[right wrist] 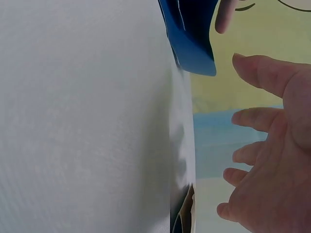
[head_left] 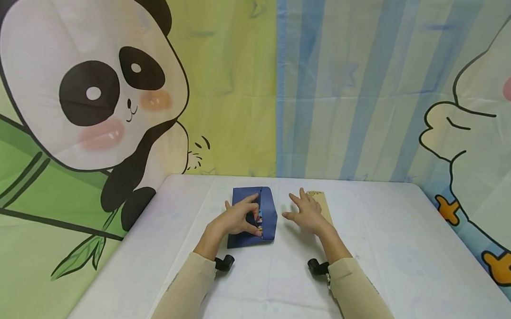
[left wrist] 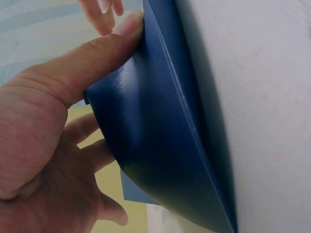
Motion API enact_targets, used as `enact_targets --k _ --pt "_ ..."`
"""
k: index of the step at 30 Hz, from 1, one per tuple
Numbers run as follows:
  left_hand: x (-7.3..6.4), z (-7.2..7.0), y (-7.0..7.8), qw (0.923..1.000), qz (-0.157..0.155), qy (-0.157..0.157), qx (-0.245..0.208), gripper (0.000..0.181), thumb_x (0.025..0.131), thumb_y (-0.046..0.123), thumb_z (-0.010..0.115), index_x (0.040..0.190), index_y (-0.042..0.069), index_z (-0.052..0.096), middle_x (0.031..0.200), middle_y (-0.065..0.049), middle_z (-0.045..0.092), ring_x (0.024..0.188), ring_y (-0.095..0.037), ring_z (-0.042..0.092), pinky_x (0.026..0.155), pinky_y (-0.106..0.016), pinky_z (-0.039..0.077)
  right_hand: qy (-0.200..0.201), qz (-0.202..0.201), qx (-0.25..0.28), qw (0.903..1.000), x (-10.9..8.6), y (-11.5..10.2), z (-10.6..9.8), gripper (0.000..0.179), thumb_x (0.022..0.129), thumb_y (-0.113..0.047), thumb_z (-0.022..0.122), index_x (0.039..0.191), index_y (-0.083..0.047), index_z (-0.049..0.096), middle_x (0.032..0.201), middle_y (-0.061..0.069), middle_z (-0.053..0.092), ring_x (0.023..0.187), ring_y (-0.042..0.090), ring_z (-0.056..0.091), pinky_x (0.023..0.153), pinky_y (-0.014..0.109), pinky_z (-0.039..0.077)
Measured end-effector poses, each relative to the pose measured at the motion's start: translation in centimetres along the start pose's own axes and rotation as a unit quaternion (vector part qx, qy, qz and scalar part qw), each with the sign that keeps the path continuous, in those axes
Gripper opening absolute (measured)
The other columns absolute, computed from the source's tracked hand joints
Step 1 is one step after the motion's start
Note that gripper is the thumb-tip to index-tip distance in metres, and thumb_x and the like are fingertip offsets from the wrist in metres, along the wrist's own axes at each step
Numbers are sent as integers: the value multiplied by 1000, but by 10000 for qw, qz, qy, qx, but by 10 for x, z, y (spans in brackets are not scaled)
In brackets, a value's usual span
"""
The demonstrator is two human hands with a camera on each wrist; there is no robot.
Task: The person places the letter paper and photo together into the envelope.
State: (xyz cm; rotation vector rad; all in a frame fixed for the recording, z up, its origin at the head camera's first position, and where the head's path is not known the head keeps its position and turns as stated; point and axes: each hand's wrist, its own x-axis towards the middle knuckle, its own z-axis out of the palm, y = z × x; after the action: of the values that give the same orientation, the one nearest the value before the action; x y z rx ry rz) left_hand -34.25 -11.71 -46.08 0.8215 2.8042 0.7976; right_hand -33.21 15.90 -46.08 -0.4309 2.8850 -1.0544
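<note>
A dark blue envelope (head_left: 241, 240) lies on the table with its flap folded out to the right. Small colourful items (head_left: 260, 218) show at its mouth. My left hand (head_left: 237, 217) grips the front panel of the envelope, thumb at the mouth edge and fingers curved over it. In the left wrist view the panel (left wrist: 141, 121) bulges up, and the fingertips are partly hidden behind it. To the right, my right hand (head_left: 308, 213) hovers with spread fingers, holding nothing. Beneath and behind it lies a beige patterned envelope-like piece (head_left: 322, 200), partly covered by the hand.
A white cloth covers the table (head_left: 375, 250). Behind it hangs a printed curtain (head_left: 233, 82) with a panda and stripes. Small black devices (head_left: 224, 263) sit at both wrists, beside beige sleeves (head_left: 185, 289).
</note>
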Motion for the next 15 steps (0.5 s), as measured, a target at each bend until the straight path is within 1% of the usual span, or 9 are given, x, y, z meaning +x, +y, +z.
enact_targets --k 5,8,11,15 --pt "0 1 0 10000 17 -8 -42 42 71 42 95 84 27 59 176 -8 16 154 -40 34 105 -91 -9 -81 173 86 9998 1 3 0 76 101 -37 65 163 -8 32 173 26 -1 158 52 1 122 74 -3" --pt "0 1 -1 10000 20 -9 -73 41 71 41 95 85 26 60 176 -8 13 154 -40 33 105 -90 -11 -82 166 80 9998 0 3 -2 76 100 -37 66 162 -7 33 173 27 -1 158 53 1 121 76 -3" --pt "-1 1 -1 10000 24 -8 -71 41 71 41 96 86 26 60 176 -8 13 155 -40 33 105 -90 -11 -41 250 54 9997 0 5 -5 77 100 -39 66 162 -8 33 173 27 0 158 53 1 120 78 -2" --pt "0 1 0 10000 30 13 -73 42 70 40 96 86 24 61 176 -8 13 155 -41 32 105 -90 -11 -6 476 24 9989 -1 8 -9 78 101 -40 66 163 -8 32 173 25 -2 158 51 1 120 78 -2"
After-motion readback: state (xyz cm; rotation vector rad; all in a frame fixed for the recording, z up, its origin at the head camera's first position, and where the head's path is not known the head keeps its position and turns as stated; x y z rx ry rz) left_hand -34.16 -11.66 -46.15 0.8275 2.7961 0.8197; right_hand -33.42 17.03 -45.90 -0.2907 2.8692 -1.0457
